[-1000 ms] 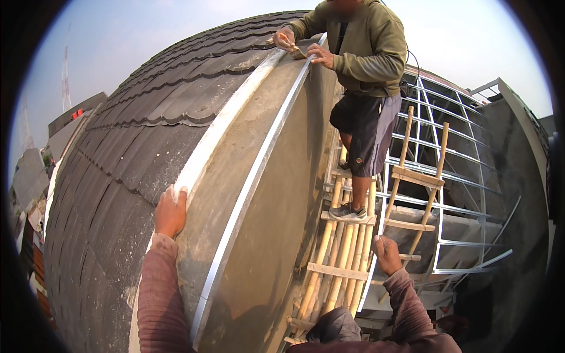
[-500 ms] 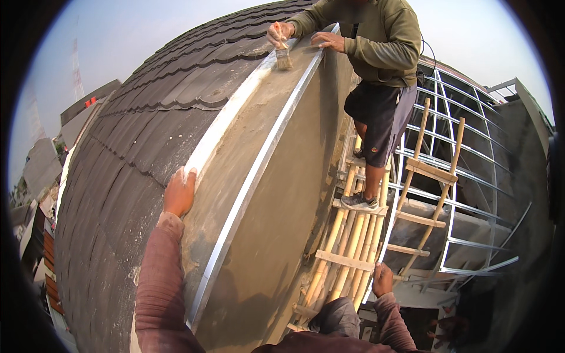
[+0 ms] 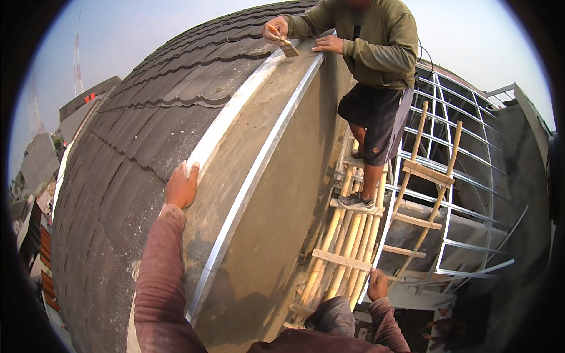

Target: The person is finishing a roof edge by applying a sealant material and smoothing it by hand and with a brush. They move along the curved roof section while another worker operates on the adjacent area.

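Note:
My left hand [image 3: 180,186] grips the lower end of a long white strip [image 3: 226,120], which lies between dark roof tiles and a grey cement ledge. Its thumb and fingers bend over the strip; what lies beneath the palm is hidden. Low on the right, my right hand [image 3: 378,285] is closed around a thin silver metal bar [image 3: 384,235] beside the bamboo scaffold. A co-worker in a green top [image 3: 382,44] stands on the scaffold, holding a paintbrush [image 3: 289,49] tilted over the ledge's upper end. The co-worker's other hand [image 3: 328,44] rests at the ledge's metal-trimmed edge.
A silver metal trim [image 3: 259,172] borders the ledge above a cement wall [image 3: 276,212]. Bamboo poles [image 3: 340,262] with wooden crosspieces form the scaffold. Farther right stand a wooden ladder [image 3: 426,170] and a metal frame [image 3: 471,156] over a drop. Dark roof tiles [image 3: 112,194] slope away left.
The co-worker's brush has swung from hanging downward to a slant, with its bristles higher and farther right. My two hands keep their holds.

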A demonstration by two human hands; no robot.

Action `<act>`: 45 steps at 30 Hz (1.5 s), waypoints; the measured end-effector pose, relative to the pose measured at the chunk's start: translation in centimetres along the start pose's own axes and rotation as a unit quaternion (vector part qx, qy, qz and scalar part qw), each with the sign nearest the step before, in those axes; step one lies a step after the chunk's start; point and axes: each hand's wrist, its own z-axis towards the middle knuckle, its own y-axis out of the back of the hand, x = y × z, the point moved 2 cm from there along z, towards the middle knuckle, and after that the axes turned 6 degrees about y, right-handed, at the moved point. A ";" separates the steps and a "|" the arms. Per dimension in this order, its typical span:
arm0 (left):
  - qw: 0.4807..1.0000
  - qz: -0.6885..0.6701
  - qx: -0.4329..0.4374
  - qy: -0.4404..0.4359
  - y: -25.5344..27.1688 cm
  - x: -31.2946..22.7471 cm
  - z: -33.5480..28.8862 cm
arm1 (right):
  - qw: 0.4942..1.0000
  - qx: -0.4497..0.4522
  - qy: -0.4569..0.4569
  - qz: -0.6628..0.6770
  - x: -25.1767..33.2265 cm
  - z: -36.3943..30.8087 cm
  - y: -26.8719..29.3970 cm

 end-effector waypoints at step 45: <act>0.999 0.006 0.017 0.041 0.6 -0.1 -0.1 | 0.993 -0.047 0.100 0.042 7.2 4.8 4.0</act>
